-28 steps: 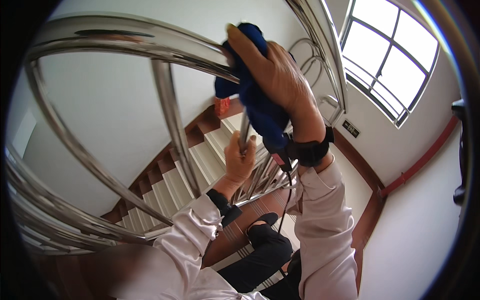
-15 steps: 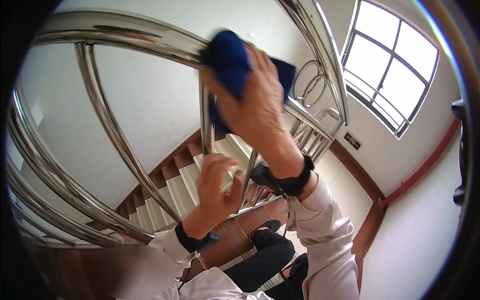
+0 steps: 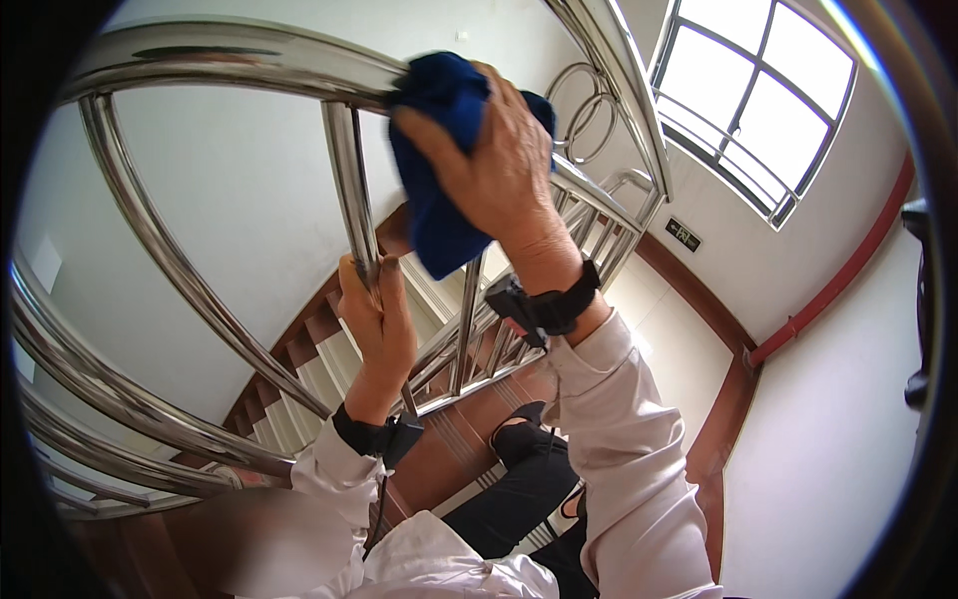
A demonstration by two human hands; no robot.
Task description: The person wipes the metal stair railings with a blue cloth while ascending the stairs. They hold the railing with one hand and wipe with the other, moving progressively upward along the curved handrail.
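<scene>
A shiny metal handrail (image 3: 230, 62) runs across the upper left. At its right part, my right hand (image 3: 504, 165) presses a dark blue cloth (image 3: 439, 200) over the rail, thumb and fingers spread around the fabric. One end of the cloth hangs down below the rail. My left hand (image 3: 377, 314) is wrapped around an upright metal baluster (image 3: 351, 170) under the handrail, the thumb on its near side. The rail beneath the cloth is hidden. Black straps with small dark devices sit on both wrists.
Stairs (image 3: 324, 374) with brown-edged treads descend behind the balusters. Further railing with metal rings (image 3: 589, 115) stands at the upper right. Beyond are a barred window (image 3: 763, 90), a green exit sign (image 3: 684, 235) and a red pipe (image 3: 848, 275) along the wall.
My left hand has moved left and up and closed around the baluster. My right hand and the cloth have shifted slightly left along the rail; the view has shifted too.
</scene>
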